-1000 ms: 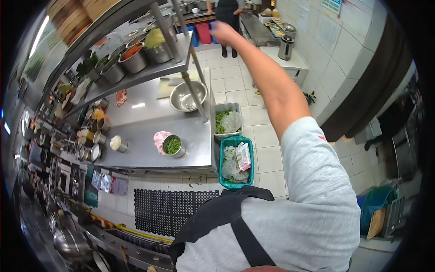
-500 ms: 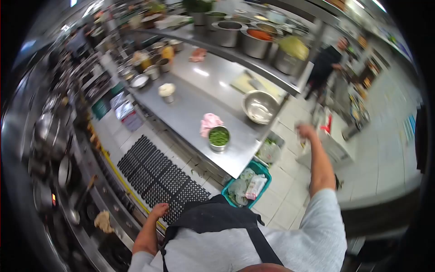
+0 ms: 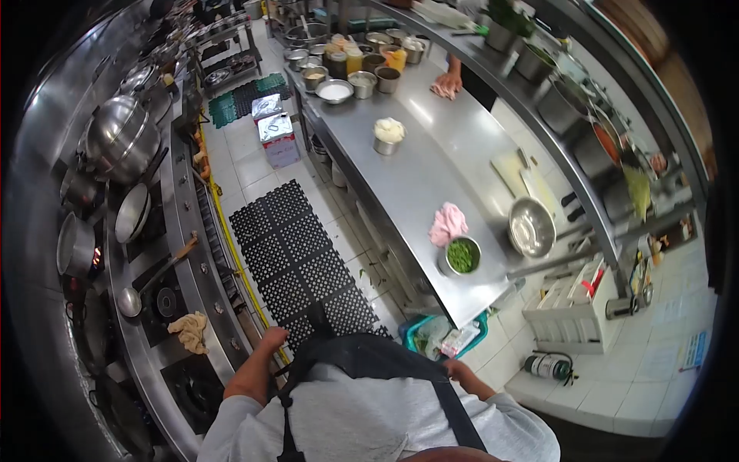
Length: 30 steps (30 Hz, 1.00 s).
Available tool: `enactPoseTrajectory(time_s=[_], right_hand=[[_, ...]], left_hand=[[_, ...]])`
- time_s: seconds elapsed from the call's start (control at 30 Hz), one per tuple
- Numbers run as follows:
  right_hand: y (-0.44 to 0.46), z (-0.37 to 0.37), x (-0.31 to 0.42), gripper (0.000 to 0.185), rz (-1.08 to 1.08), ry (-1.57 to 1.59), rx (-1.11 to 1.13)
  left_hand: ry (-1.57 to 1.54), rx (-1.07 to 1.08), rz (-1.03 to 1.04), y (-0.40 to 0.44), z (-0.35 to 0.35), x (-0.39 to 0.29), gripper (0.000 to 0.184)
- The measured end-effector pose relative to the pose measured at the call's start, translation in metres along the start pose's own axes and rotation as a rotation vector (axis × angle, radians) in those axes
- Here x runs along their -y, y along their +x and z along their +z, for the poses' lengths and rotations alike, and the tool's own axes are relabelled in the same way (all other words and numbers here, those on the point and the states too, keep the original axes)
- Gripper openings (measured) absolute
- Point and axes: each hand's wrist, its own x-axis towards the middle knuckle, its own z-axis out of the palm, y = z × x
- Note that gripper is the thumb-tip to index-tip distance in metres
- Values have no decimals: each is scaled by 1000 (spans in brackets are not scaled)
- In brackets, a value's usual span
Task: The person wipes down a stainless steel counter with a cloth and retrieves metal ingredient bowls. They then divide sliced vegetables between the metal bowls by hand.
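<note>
My left hand (image 3: 275, 339) hangs at the left of my body, beside the stove's front edge and above the floor mat; its fingers look curled, but whether anything is in them is too small to tell. On the other side, my right hand (image 3: 456, 371) is low near my apron, close to the green basket (image 3: 483, 331) that holds plastic bags; its fingers are partly hidden. A metal pot of chopped greens (image 3: 463, 256) stands on the steel table (image 3: 408, 185) with a pink cloth (image 3: 448, 224) touching it. A metal bowl (image 3: 531, 228) is farther right.
Stove at left with a ladle (image 3: 130, 302), a beige cloth (image 3: 189, 332), pans and a lit flame. Black mat (image 3: 300, 254) and boxes (image 3: 278, 138) on the floor. Another person's hand (image 3: 447, 83) rests at the table's far side. An overhead shelf (image 3: 554, 138) holds pots; a cylinder (image 3: 548, 366) lies right.
The view has swung left toward the stove. My right arm, stretched far forward before, has come down beside my body. My left hand, out of view at first, now shows at the left.
</note>
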Motion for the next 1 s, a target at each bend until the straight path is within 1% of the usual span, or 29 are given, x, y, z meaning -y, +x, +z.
enactPoseTrajectory(time_s=[0.03,0.1,0.13,0.2,0.23,0.27,0.3,0.33,0.4,0.43,0.47,0.5,0.53,0.57,0.6,0.63,0.67,0.7,0.73,0.77,0.8,0.83,0.87,0.9,0.93,0.97,1.0], right_hand=[[-1,1,21,41,12,-21,-10],[13,10,50,43,-40,-65,33],[29,18,60,46,-65,-81,62],[150,-22,43,52,-404,-180,438],[102,-7,110,55,-204,-180,243],[45,9,184,59,-6,-138,47],[-1,22,235,51,-149,-221,-30],[-23,27,276,46,-295,-300,-107],[26,-10,333,45,-1022,-1316,-200],[36,-19,366,45,-1111,-1391,-201],[42,-24,402,44,-1200,-1467,-198],[43,-26,434,44,-1194,-1182,-239],[41,-20,470,44,-1171,-896,-273],[-56,19,538,43,-682,-410,-229],[-55,20,572,48,-762,-415,-295],[-76,26,608,50,-795,-326,-271],[-71,21,639,48,-910,-403,-371],[-81,20,672,50,-953,-377,-395],[-64,9,699,50,-1140,-442,-505],[-79,6,732,49,-1193,-405,-491],[-69,-7,764,52,-1246,-371,-509],[-57,-17,792,54,-1295,-328,-525],[-55,-24,817,54,-1292,-323,-508],[-61,-31,843,57,-1247,-304,-615],[-66,-37,866,60,-1200,-291,-725],[-68,-42,886,60,-1195,-300,-716],[-71,-47,902,64,-1087,-367,-816]], left_hand=[[-35,31,-24,13,-11,-10,30],[-651,82,-294,35,-18,-11,36],[-674,91,-308,41,-20,-14,36],[-944,78,-355,55,-32,-10,41],[-954,79,-357,59,-20,3,41],[-875,80,-260,68,5,20,40],[-788,80,-164,74,15,36,39],[-784,80,-162,75,8,48,39],[-769,-140,-70,70,-16,58,30],[-774,-133,-71,66,-28,62,30],[-1203,-139,-379,62,-41,64,26],[-1621,-141,-707,62,-50,65,22],[-1626,-133,-718,60,-54,69,22],[-1619,-185,-849,54,-54,78,21],[-1601,-242,-980,50,-61,86,20],[-1553,-227,-1080,44,-74,88,19],[-1543,-222,-1101,40,-75,95,19],[-1489,-158,-1101,33,-70,106,20],[-1441,-91,-1101,21,-61,116,21],[-1114,-126,-604,1,-38,139,25],[-1120,-130,-620,4,-38,145,25],[-1029,-168,-619,3,-40,150,26],[-934,-202,-616,2,-44,155,26],[-908,-233,-581,5,-48,161,26],[-910,-231,-593,12,-63,162,26],[-1170,-246,-824,25,-89,155,26],[-1434,-254,-1057,37,-105,149,26]])
